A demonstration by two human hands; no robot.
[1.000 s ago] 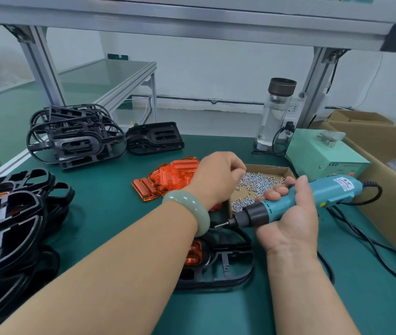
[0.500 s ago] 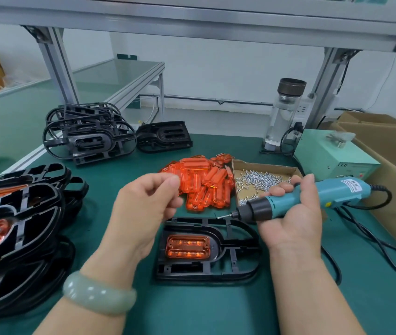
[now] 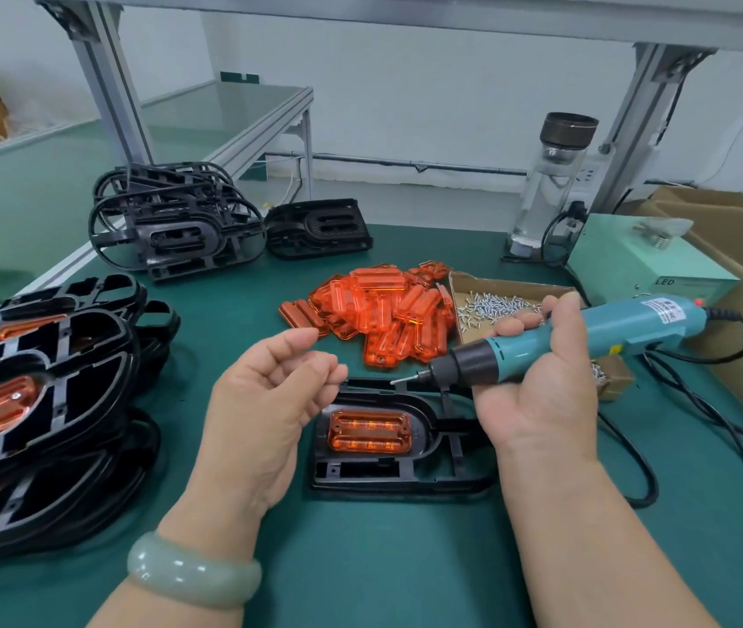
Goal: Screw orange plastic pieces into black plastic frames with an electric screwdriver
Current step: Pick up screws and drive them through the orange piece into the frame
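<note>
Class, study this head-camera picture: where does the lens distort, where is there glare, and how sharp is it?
Head view: the wide lens leans the aluminium post and stretches the stacked frames at the left edge; head view: soft even light, glints on the orange pieces; head view: the electric screwdriver is sharp.

The right hand (image 3: 542, 401) gripped the electric screwdriver (image 3: 632, 326), its bit pointing left above the black frame (image 3: 406, 481) on the worktop (image 3: 360, 564), where an orange piece (image 3: 369, 430) sat. The left hand (image 3: 265, 401) hovered beside, fingers curled; whether they held anything was unclear.
</note>
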